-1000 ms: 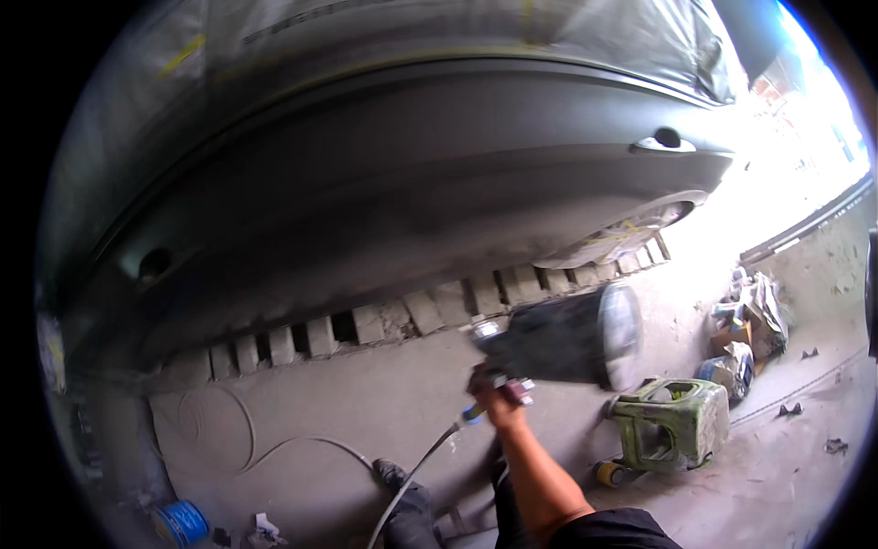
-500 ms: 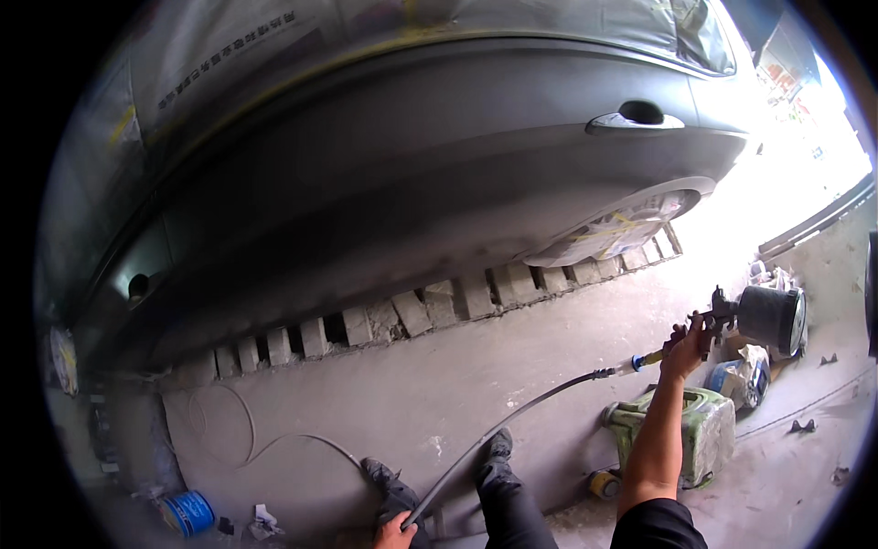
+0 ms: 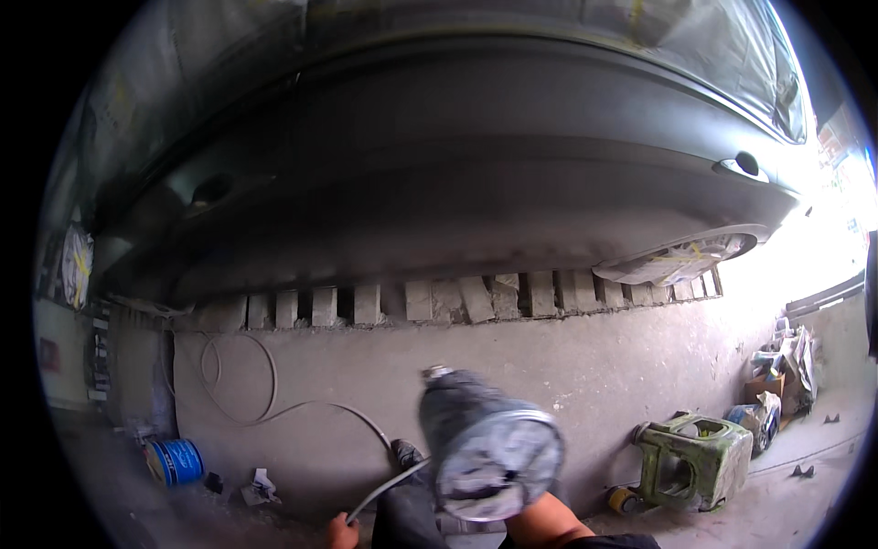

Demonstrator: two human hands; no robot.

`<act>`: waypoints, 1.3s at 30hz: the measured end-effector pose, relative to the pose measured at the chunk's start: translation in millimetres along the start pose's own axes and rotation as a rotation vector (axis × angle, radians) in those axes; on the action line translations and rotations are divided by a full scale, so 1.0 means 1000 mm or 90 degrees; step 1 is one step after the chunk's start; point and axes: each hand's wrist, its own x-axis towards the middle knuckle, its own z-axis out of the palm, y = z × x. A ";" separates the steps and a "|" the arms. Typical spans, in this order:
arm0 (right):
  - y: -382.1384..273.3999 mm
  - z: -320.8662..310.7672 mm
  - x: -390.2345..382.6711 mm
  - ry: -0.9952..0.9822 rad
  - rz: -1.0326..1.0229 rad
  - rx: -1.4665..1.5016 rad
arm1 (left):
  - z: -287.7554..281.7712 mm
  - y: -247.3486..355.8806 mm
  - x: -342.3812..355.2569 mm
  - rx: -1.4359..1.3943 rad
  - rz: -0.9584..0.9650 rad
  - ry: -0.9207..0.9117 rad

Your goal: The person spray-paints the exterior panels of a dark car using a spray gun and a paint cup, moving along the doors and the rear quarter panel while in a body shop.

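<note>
A spray gun with a big grey paint cup (image 3: 498,462) hangs in front of me, its cup lid toward me and its front tip toward the car. My right forearm (image 3: 551,523) reaches up behind the cup, which hides the right hand's fingers on the gun. Low in the picture, my left hand (image 3: 343,531) is closed around the thin grey air hose (image 3: 389,483). Beyond the gun stands the dark matte side of a car (image 3: 439,183), with a door handle (image 3: 743,166) toward the right. The gun and the car are apart.
Clear plastic sheeting (image 3: 549,23) covers the car's upper part; paper wraps the wheel (image 3: 677,263). A slatted floor channel (image 3: 444,300) runs below. A green stool (image 3: 700,462) lies right, a blue can (image 3: 178,462) left. Looped hose (image 3: 274,371) lies on the floor.
My right hand has swung the spray gun from the far right to the middle, close to me. My left hand has shifted slightly left with the hose. The view has turned rightward.
</note>
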 end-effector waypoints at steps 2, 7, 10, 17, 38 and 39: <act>-0.030 0.027 0.023 -0.011 -0.026 0.028 | -0.007 -0.019 0.006 0.013 0.018 0.057; -0.018 -0.015 0.055 0.113 -0.058 -0.122 | -0.013 0.003 0.041 0.003 0.019 0.098; 0.061 -0.086 0.033 0.163 0.164 0.273 | -0.001 0.025 0.074 0.008 0.014 0.105; 0.171 -0.366 -0.040 0.654 0.088 0.327 | 0.034 0.205 0.122 0.075 0.359 0.141; 0.163 -0.011 0.000 0.162 -0.143 0.091 | 0.067 0.093 0.208 0.166 0.158 0.402; 0.161 0.007 0.002 0.128 -0.171 0.075 | 0.070 0.093 0.203 0.162 0.138 0.409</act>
